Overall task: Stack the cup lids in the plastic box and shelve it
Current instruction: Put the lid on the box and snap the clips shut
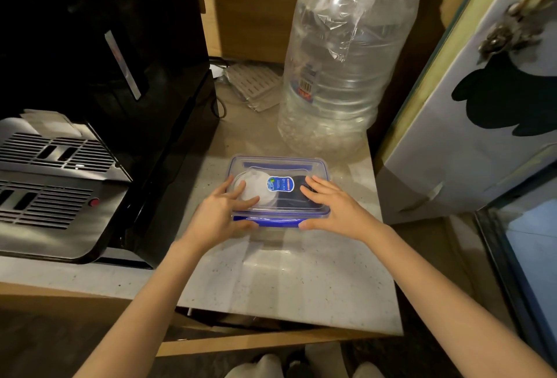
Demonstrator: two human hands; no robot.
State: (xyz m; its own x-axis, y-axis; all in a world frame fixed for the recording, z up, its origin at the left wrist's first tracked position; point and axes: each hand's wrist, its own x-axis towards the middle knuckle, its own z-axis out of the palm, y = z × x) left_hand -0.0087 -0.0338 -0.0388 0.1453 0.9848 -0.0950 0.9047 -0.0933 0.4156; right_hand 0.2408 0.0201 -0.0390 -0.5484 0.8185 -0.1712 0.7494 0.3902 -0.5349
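Observation:
A clear plastic box (277,166) with blue clips and a labelled lid lies on the speckled counter (286,281). White cup lids (256,186) show through its left half and dark cup lids (297,181) through its right half. My left hand (221,212) rests flat on the lid's near left part, thumb at the blue front clip (275,222). On the near right part my right hand (331,207) presses flat, fingers spread, thumb by the same clip. Neither hand wraps around the box.
A black coffee machine (90,106) with a metal drip tray fills the left. A large empty water bottle (346,70) stands just behind the box. A painted panel (482,106) and a glass case (527,257) stand at the right. Behind lies a grey ridged sheet (253,85).

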